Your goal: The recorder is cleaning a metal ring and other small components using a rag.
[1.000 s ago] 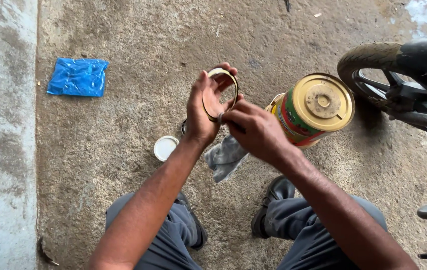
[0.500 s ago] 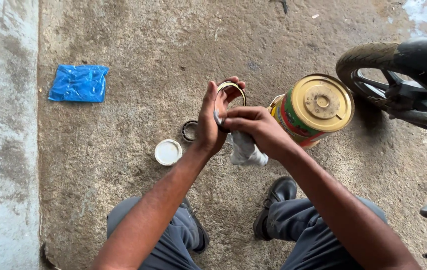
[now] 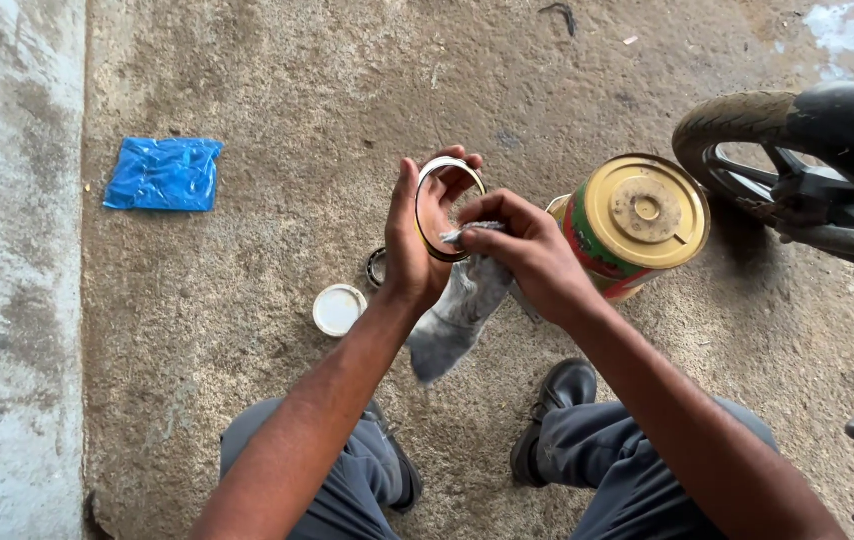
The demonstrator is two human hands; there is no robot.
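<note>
Hands meet above a rough concrete floor (image 3: 277, 90): the left hand (image 3: 409, 240) grasps a thin, dull metal ring (image 3: 447, 205) upright in its fingers, while the right hand (image 3: 527, 250) pinches a crumpled grey rag (image 3: 452, 320) against the ring's inner edge. Half a second ago the rag was bunched lower; now it hangs loose, suggesting wiping continues. Nearby sit a round gold-lidded tin (image 3: 642, 210), a white plastic cap (image 3: 338, 308) and a blue plastic packet (image 3: 162, 174).
</note>
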